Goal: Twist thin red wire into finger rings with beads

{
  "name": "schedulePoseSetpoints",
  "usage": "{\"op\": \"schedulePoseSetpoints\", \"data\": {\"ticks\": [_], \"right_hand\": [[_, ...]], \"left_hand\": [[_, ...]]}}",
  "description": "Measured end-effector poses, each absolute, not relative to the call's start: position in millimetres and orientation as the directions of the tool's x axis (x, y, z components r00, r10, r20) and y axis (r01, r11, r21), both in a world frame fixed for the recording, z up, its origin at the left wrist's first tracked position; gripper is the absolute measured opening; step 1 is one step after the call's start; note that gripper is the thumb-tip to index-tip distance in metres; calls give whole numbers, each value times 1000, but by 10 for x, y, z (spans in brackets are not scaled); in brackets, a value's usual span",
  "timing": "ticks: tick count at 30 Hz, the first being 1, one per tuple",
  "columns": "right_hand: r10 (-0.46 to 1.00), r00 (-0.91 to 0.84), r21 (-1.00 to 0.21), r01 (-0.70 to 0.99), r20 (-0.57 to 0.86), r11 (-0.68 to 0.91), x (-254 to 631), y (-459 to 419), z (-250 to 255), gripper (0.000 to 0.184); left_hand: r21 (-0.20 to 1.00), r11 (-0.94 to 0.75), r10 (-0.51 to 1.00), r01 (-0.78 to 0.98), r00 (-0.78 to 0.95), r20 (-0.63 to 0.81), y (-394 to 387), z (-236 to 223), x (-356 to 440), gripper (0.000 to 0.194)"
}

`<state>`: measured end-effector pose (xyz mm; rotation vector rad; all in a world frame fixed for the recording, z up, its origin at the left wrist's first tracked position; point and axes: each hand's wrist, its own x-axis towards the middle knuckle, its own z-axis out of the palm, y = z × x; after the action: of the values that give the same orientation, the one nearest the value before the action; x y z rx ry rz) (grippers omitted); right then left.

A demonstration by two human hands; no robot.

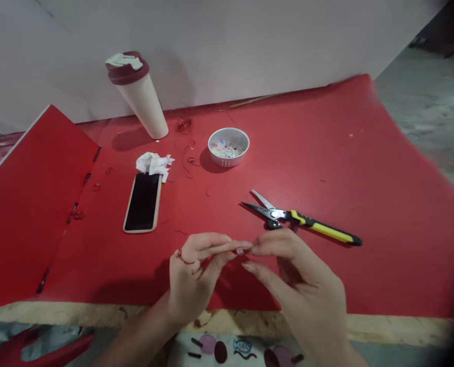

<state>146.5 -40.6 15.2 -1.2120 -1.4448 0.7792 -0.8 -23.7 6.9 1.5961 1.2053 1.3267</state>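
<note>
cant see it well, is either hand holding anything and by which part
Cannot be told where the fingertips of the right hand meet the left hand; anything there is too thin to see. A red thread loops around a left finger.

Bare left hand [194, 272] reaches toward 3 o'clock, bare right hand [303, 288] toward 9 o'clock, fingertips seemingly touching.

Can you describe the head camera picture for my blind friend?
The left hand and right hand meet at the fingertips above a red table, red thread looped around a left finger. Yellow-and-black scissors lie nearby, with a phone and a small white bowl.
</note>
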Motion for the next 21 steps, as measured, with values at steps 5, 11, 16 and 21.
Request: {"op": "schedulePoseSetpoints", "data": {"ticks": [5, 11, 16, 21], "right_hand": [[932, 120, -908, 297, 343, 297, 1481, -422, 117, 20], [899, 90, -830, 431, 429, 353, 1507, -435, 143, 24], [913, 125, -854, 420, 388, 306, 1493, -420, 116, 19], [950, 267, -975, 189, 162, 113, 1386, -399, 100, 13]], "left_hand": [[922, -365, 931, 129, 71, 359, -235, 86, 13, 26], [922, -351, 935, 165, 120, 334, -244, 79, 24, 23], [859, -422, 905, 290, 192, 380, -176, 121, 32, 17], [611, -609, 770, 505, 192, 609, -152, 137, 3, 16]]}}
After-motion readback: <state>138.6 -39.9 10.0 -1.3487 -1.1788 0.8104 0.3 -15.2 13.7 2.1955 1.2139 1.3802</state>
